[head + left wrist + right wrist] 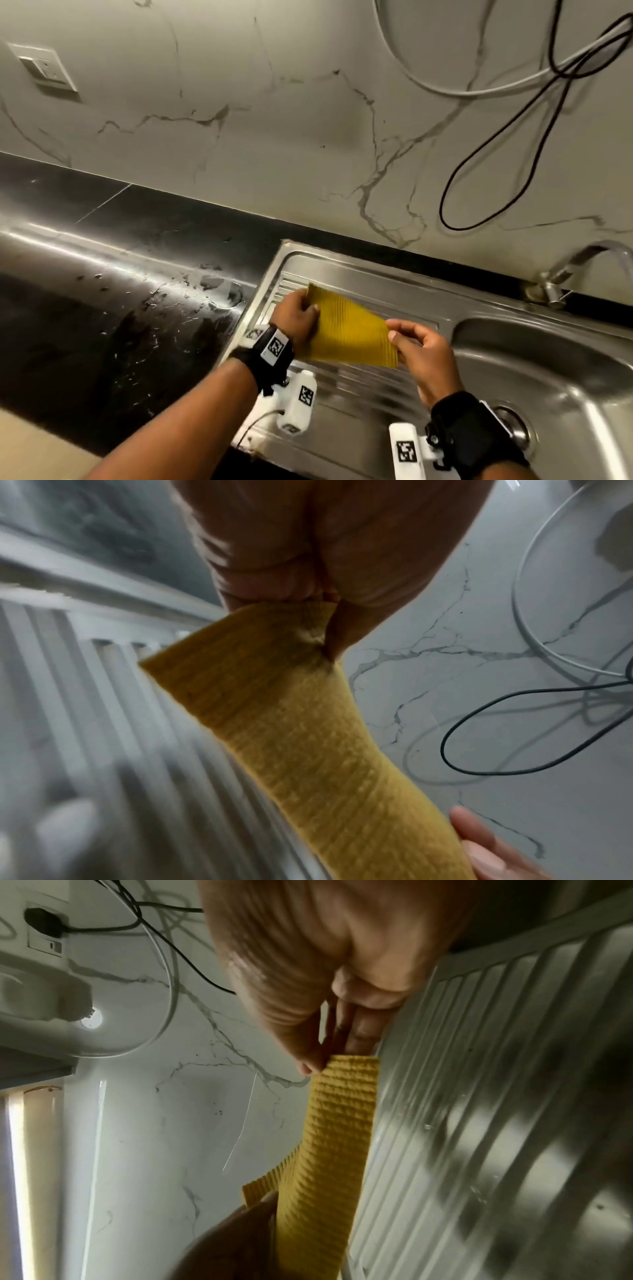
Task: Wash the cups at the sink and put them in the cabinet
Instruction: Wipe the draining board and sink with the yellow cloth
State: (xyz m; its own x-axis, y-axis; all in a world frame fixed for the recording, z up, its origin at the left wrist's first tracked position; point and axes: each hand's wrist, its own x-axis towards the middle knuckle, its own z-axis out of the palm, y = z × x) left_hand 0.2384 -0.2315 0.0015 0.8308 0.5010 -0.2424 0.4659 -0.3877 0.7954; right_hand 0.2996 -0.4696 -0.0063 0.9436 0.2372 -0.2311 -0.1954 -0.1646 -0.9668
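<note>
Cups were nowhere in view while your left hand (298,317) and right hand (416,353) each pinched an end of a ribbed yellow cloth (352,330) over the ridged steel drainboard (359,390), so washing and shelving apparently remained.

the tabletop (102,274) was a dark, glossy slab running along the foot of a veined marble wall, and it was wet, with water droplets (191,298) and smears scattered near its right end. a steel sink (394,442) was set into it on the right, with a ribbed draining board (349,387) beside the basin (548,370). a tap (568,270) stood at the back rim.
</note>
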